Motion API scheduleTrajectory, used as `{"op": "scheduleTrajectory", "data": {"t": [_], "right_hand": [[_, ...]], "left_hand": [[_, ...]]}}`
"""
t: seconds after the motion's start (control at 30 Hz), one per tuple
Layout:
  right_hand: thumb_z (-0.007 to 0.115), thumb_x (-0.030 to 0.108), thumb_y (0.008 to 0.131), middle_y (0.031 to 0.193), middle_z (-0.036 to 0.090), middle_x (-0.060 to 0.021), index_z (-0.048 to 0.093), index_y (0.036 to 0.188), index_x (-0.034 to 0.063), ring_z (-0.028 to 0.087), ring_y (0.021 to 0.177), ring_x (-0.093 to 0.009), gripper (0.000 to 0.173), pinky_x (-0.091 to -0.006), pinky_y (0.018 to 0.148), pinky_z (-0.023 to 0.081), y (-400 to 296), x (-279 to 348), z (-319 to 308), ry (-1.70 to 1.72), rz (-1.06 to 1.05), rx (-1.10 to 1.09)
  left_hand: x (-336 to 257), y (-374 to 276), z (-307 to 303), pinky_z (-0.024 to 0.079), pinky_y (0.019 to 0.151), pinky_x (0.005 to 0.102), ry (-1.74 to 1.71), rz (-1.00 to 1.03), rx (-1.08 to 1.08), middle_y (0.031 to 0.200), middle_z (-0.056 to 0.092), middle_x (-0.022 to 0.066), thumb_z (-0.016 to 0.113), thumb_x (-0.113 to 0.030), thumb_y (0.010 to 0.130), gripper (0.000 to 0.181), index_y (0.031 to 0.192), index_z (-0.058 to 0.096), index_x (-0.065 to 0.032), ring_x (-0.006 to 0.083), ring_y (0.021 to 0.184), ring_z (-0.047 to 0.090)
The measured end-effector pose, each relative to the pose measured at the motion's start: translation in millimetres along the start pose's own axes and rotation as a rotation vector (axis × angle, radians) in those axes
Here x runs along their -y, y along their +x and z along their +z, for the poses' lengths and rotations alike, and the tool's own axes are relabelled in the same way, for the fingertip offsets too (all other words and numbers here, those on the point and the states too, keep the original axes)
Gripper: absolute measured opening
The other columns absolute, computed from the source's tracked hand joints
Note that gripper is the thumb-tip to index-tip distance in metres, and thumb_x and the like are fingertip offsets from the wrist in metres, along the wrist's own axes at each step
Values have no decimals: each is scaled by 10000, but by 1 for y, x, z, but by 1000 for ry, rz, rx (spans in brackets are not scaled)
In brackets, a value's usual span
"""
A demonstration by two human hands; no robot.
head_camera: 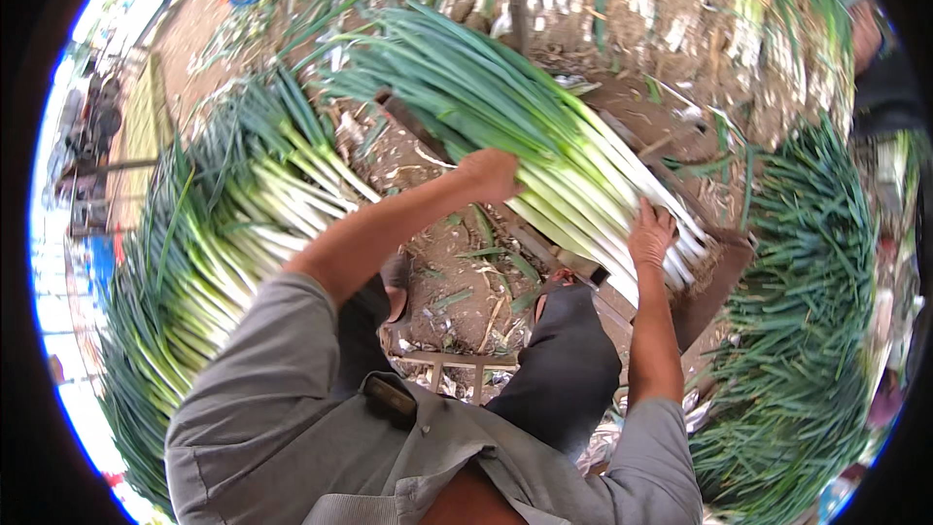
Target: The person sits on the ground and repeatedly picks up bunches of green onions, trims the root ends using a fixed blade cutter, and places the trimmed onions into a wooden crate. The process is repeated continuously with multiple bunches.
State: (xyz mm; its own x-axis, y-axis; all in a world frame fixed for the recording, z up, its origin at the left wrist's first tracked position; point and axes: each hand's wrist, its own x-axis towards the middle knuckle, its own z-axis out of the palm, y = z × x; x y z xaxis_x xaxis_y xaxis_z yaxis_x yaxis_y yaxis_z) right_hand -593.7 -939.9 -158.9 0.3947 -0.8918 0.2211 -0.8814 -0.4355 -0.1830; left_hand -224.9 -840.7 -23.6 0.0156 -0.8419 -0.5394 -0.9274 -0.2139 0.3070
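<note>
A bundle of long green onions (pixel 576 153) lies slantwise before me on a low metal stand (pixel 703 306), green leaves towards the upper left, white stalks and roots towards the lower right. My left hand (pixel 492 175) is at the near edge of the bundle, where the leaves turn to pale stalks; its fingers are partly hidden and their hold cannot be made out. On the white stalks near the roots rests my right hand (pixel 651 233), its fingers spread across them. Both hands touch the bundle from the near side.
A large heap of green onions (pixel 226 262) lies at my left, and another heap (pixel 802 321) shows its leaves at the right. More onions (pixel 656 0) are laid along the far side on soil. Another person's hand (pixel 865 36) is at the upper right edge. Leaf scraps litter the ground.
</note>
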Motion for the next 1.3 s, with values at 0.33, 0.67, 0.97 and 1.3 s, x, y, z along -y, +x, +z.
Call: {"op": "scheduleTrajectory", "data": {"t": [0.33, 0.67, 0.97, 1.3], "right_hand": [[632, 58, 814, 1232, 573, -50, 625, 1318, 288, 506, 1174, -311, 554, -557, 990, 374, -14, 8, -25, -21, 3, 88], [693, 215, 861, 1088, 650, -164, 672, 1083, 169, 568, 1108, -356, 228, -541, 920, 452, -8, 25, 5, -62, 102, -146], [624, 171, 980, 1186, 649, -181, 537, 1399, 33, 641, 1007, -320, 449, -415, 881, 521, -26, -16, -44, 28, 112, 91], [636, 216, 974, 951, 675, -103, 637, 1192, -36, 649, 845, -207, 333, -341, 746, 527, -44, 254, -293, 888, -50, 468]], "left_hand": [[-1, -75, -42, 544, 823, 469, -23, 429, -276, 1052, 674, 192, 715, -244, 857, 384, 1180, 630, -55, 383, 967, 676], [3, 52, -1, 108, 1217, 605, 278, 127, -290, 1552, 382, 111, 505, -608, 961, 663, 1502, 448, -230, 335, 1489, 259], [10, -59, -4, 408, 1065, 588, 560, 557, 141, 1353, 607, 177, 553, -461, 984, 513, 1337, 623, -96, 356, 1308, 529], [422, -142, 92, 618, 611, 365, -735, -1066, -454, 866, 721, 201, 579, -185, 939, 291, 926, 702, 78, 256, 702, 718]]}}
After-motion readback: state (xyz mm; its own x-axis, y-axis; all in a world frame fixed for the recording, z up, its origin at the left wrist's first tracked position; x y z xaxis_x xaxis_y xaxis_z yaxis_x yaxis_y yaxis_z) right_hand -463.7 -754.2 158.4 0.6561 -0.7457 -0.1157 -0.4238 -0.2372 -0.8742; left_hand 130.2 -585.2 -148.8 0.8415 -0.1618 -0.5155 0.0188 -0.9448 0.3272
